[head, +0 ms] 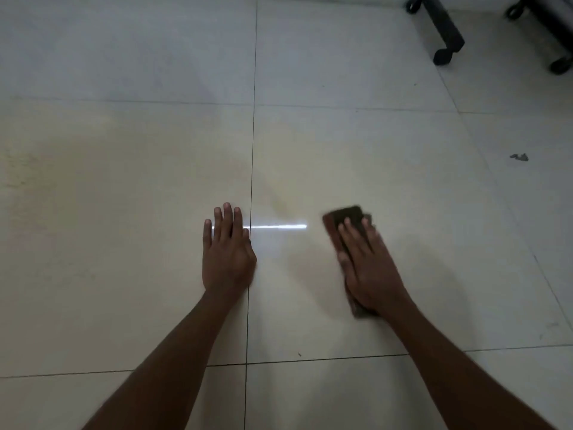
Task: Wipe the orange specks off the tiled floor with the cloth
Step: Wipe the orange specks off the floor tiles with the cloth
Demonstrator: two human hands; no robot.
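Note:
A dark brown folded cloth (345,220) lies flat on the pale tiled floor (124,212), right of centre. My right hand (367,265) presses on it with straight fingers; cloth shows past the fingertips and under the wrist. My left hand (226,252) rests flat on the floor to the left, fingers straight, beside a tile joint. A faint yellowish smear (279,200) tints the tiles between and beyond the hands. No distinct orange specks can be made out.
Black furniture legs (443,32) stand at the far right, with another (555,35) at the corner. A small grey scrap (519,157) lies on the floor to the right. A tiny dark speck (299,354) sits near the front joint. A bright light reflection (279,226) crosses the tile.

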